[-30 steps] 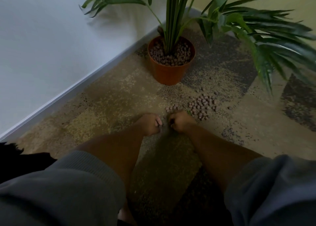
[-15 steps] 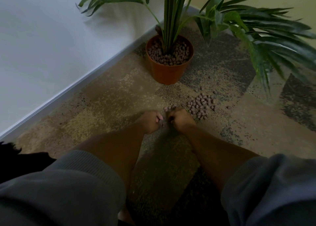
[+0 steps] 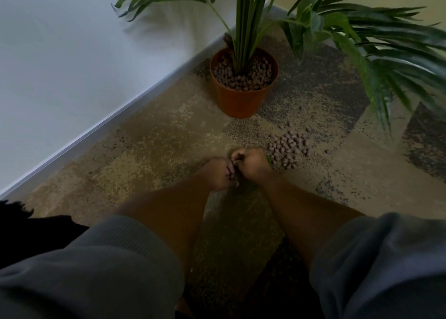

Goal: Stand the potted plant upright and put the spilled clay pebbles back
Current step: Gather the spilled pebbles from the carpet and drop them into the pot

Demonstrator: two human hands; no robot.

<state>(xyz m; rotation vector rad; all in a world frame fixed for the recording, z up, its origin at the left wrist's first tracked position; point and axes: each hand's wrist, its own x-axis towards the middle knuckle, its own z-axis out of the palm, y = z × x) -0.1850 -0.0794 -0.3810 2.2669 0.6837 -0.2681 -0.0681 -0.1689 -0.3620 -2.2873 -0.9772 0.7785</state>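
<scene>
Pebbles (image 3: pixel 288 149) light, hard, quick to roll — I scoop, not pinch; left hand (image 3: pixel 218 173) and right hand (image 3: pixel 251 161) curled round some, pot (image 3: pixel 241 101) upright.

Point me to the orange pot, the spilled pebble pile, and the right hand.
orange pot (image 3: pixel 237 101): head view, front of its outer wall.
spilled pebble pile (image 3: pixel 288 148): head view, middle of the heap on the carpet.
right hand (image 3: pixel 251 163): head view, back of the curled hand.
</scene>
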